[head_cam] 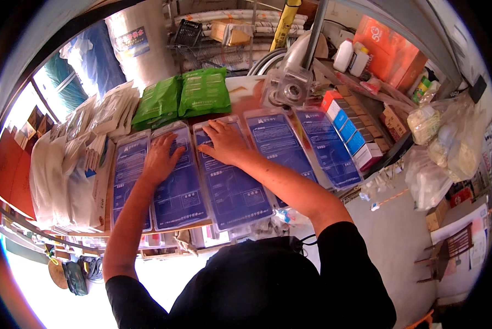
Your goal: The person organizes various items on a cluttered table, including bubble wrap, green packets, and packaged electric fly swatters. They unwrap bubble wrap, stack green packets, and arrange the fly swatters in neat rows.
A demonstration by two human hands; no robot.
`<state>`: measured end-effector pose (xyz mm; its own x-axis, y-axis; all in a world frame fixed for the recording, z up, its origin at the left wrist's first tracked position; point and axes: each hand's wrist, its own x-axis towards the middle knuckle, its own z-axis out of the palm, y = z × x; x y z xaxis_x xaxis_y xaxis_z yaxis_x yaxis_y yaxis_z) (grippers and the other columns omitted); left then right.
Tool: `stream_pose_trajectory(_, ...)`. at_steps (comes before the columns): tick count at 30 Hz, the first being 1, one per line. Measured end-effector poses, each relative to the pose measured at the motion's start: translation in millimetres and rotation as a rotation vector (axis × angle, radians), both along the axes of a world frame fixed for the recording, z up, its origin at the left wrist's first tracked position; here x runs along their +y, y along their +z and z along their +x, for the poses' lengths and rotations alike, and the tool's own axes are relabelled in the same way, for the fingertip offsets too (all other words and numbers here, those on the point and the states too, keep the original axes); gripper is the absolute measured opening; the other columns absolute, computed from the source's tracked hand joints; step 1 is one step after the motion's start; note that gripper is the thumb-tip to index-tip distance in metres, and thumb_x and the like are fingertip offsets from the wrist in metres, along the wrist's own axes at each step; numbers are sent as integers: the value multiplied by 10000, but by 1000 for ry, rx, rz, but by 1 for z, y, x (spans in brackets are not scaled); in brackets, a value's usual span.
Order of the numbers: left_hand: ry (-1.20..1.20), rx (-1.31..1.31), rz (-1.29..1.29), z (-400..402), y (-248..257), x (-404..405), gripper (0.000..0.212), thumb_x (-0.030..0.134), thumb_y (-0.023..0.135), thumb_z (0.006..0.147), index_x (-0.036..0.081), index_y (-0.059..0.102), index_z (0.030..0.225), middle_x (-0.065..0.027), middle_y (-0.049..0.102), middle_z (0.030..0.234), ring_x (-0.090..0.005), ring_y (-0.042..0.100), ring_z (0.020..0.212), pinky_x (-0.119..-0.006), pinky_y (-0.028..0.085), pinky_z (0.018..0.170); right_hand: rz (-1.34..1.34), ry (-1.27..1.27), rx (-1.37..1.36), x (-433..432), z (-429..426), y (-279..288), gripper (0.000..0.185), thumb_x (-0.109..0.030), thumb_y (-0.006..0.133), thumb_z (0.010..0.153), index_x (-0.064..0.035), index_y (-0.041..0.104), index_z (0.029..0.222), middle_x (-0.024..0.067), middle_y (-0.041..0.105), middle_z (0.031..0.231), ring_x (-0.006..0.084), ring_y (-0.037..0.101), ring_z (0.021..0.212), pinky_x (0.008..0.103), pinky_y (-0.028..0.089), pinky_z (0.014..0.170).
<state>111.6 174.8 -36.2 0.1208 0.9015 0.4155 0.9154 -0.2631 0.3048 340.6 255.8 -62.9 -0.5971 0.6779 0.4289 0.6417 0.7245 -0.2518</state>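
Several flat packages with purple-blue printed cards under clear plastic lie side by side on a counter. My left hand (161, 158) rests on the upper part of the second package from the left (180, 197), fingers apart. Flat on the top of the middle package (233, 193) lies my right hand (223, 142), its fingers spread. Neither hand grips anything. To the left is the leftmost package (131, 181); on the right are two more, one (281, 152) partly behind my right forearm and the other (328, 148) at the row's far right.
Two green packets (203, 92) lie behind the row. White plastic-wrapped packs (61, 181) stand at the left. Clear blister packs (291, 88) sit at the back. Small boxes (346, 127) line the right side, near white bottles (344, 55). Plastic bags (447, 144) hang farther right.
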Motion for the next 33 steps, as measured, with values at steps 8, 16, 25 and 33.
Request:
stream_pose_trajectory(8, 7, 45, 44, 20, -23, 9, 515, 418, 559, 927, 65, 528, 1301, -188, 464, 1393, -385, 404, 1303, -469, 304, 1092, -190, 53, 460, 35, 55, 37, 542, -325, 671, 805, 36, 570, 1196, 250, 579, 1214, 362, 584, 1096, 432, 468, 932)
stream_pose_trajectory(16, 19, 24, 40, 29, -18, 11, 496, 394, 578, 916, 66, 544, 1288, -182, 470, 1388, -375, 415, 1293, -462, 316, 1086, -61, -578, 466, 179, 233, 9, 410, -300, 635, 786, 24, 644, 1036, 250, 652, 1033, 405, 615, 990, 457, 483, 881)
stream_pose_trajectory(25, 21, 0, 40, 27, -17, 8, 483, 387, 580, 918, 61, 555, 1274, -177, 481, 1376, -368, 418, 1295, -464, 299, 1100, -136, -937, 189, 203, 268, -2, 509, -405, 634, 728, -30, 663, 1071, 222, 666, 1082, 376, 632, 1039, 448, 491, 913)
stream_pose_trajectory(33, 32, 0, 22, 28, -13, 2, 467, 349, 582, 931, 76, 535, 1308, -164, 454, 1411, -364, 405, 1309, -454, 306, 1097, -346, -992, 114, 197, 262, 19, 575, -378, 760, 679, -43, 659, 1135, 195, 663, 1134, 337, 632, 1083, 425, 499, 909)
